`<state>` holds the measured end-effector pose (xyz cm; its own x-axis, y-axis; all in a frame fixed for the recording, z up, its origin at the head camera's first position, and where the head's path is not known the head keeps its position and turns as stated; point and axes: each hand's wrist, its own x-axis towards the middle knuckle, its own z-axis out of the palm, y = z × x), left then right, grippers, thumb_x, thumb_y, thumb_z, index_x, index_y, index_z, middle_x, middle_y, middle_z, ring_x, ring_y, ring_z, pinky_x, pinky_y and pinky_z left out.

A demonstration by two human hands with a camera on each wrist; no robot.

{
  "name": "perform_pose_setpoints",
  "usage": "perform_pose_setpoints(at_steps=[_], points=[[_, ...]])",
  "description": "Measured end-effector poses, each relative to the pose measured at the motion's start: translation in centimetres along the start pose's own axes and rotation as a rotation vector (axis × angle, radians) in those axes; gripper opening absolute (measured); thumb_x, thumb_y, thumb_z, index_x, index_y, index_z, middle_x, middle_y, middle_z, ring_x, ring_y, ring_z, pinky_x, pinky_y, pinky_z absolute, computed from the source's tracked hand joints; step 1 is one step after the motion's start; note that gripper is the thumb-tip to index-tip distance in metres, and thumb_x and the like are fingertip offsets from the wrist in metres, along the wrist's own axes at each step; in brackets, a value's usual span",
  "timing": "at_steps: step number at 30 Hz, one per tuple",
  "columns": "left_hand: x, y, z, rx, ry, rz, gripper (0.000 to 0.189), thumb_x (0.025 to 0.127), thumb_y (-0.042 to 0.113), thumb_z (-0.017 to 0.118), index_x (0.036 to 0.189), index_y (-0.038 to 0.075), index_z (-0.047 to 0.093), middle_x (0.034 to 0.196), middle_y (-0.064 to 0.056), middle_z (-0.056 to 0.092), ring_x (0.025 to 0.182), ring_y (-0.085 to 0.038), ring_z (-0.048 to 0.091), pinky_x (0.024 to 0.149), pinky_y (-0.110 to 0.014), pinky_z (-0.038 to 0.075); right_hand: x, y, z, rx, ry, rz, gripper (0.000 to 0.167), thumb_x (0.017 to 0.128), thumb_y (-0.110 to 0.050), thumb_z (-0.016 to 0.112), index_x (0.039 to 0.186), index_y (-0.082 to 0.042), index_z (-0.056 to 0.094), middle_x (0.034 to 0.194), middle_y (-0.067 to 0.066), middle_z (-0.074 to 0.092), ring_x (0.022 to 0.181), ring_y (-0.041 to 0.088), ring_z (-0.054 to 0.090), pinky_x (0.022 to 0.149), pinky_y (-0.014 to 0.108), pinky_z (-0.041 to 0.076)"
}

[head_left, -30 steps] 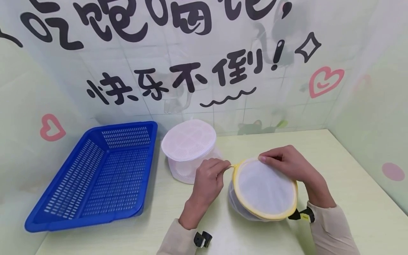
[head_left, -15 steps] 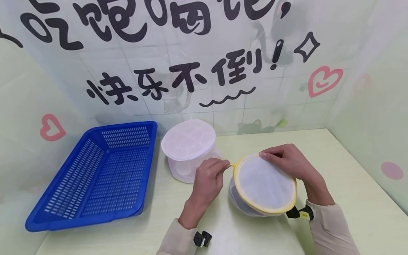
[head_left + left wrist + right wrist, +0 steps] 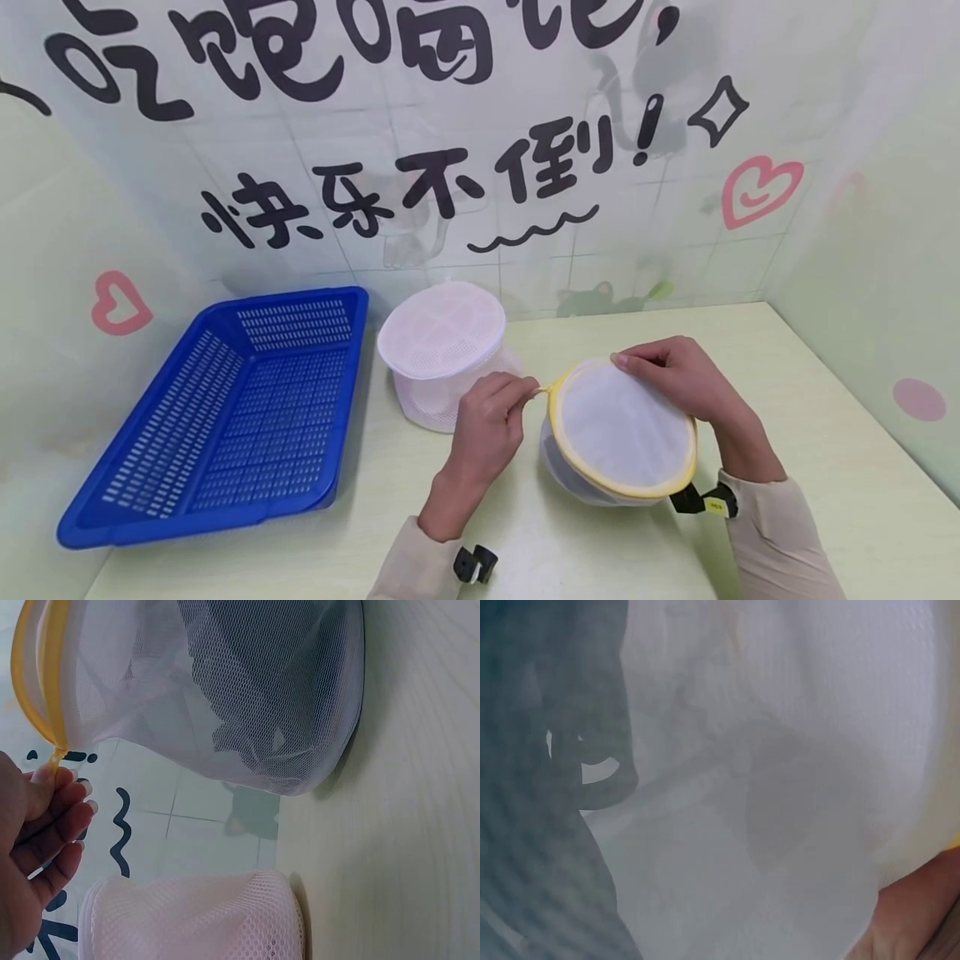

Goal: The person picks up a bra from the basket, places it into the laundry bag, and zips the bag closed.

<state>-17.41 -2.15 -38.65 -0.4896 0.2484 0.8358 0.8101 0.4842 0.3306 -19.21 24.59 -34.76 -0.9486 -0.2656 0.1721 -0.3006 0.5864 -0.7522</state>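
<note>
A white mesh laundry bag (image 3: pixel 626 429) with a yellow-trimmed round lid stands tilted on the table, lid facing me. My left hand (image 3: pixel 487 425) pinches a small yellow tab (image 3: pixel 54 759) at the left of its rim, thumb against fingers. On the upper right rim, my right hand (image 3: pixel 678 375) grips the edge with the thumb on the lid side. Something dark with a ragged outline (image 3: pixel 277 682) shows through the mesh in the left wrist view; its kind is unclear. Pale mesh (image 3: pixel 802 795) fills most of the right wrist view, with part of the right hand in the lower corner.
A pale pink mesh laundry bag (image 3: pixel 442 329) stands upright behind my left hand, near the back wall. Farther left lies a blue perforated plastic basket (image 3: pixel 202 518), nothing visible inside. Printed walls (image 3: pixel 540 275) border the light wooden table (image 3: pixel 570 558) at the back and sides.
The yellow-trimmed bag's lower edge has risen slightly and its lid has shifted a little upward, with the right hand moving along. The left hand's pinch on the tab stays the same.
</note>
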Motion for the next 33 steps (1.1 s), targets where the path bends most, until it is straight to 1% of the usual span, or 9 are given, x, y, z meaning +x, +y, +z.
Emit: perform_pose_setpoints(at_steps=[9,15,19,22,33], points=[[0.08,0.03,-0.05,-0.002,-0.006,-0.008,0.009,0.089,0.007,0.066,0.084,0.004,0.073,0.075,-0.003,0.065,0.072,-0.016,0.062,0.066,-0.030,0.049,-0.02,0.35,-0.23,0.019,0.024,0.048,0.029,0.093,-0.029,0.063,0.107,-0.006,0.073,0.091,0.006,0.071,0.064,0.014,0.063,0.055,0.030,0.051],[0.10,0.08,-0.13,0.003,-0.011,-0.017,0.008,0.088,0.006,0.067,0.084,0.004,0.073,0.075,-0.003,0.065,0.072,-0.016,0.062,0.066,-0.030,0.049,0.12,0.42,-0.13,0.029,0.031,0.055,0.030,0.093,-0.030,0.063,0.106,-0.005,0.074,0.089,0.006,0.071,0.064,0.015,0.063,0.056,0.030,0.051],[0.13,0.12,-0.21,0.007,-0.014,-0.021,0.007,0.087,0.004,0.067,0.084,0.004,0.073,0.075,-0.003,0.065,0.072,-0.016,0.062,0.065,-0.029,0.049,0.27,0.57,-0.06,0.013,0.047,0.057,0.031,0.093,-0.031,0.063,0.105,-0.005,0.074,0.090,0.007,0.070,0.065,0.015,0.063,0.056,0.030,0.051],[0.11,0.07,-0.17,0.003,-0.011,-0.015,0.007,0.087,0.005,0.067,0.084,0.004,0.073,0.075,-0.003,0.065,0.072,-0.016,0.062,0.065,-0.029,0.049,0.31,0.67,-0.06,-0.001,0.059,0.059,0.032,0.093,-0.032,0.063,0.105,-0.004,0.074,0.090,0.008,0.070,0.065,0.015,0.063,0.056,0.030,0.051],[0.04,0.02,-0.03,0.006,0.004,-0.001,0.006,0.087,0.004,0.067,0.083,0.003,0.072,0.075,-0.003,0.065,0.071,-0.016,0.061,0.064,-0.029,0.049,0.35,0.78,0.08,0.006,0.068,0.079,0.034,0.093,-0.035,0.063,0.105,-0.005,0.074,0.090,0.008,0.070,0.064,0.016,0.063,0.056,0.030,0.051]])
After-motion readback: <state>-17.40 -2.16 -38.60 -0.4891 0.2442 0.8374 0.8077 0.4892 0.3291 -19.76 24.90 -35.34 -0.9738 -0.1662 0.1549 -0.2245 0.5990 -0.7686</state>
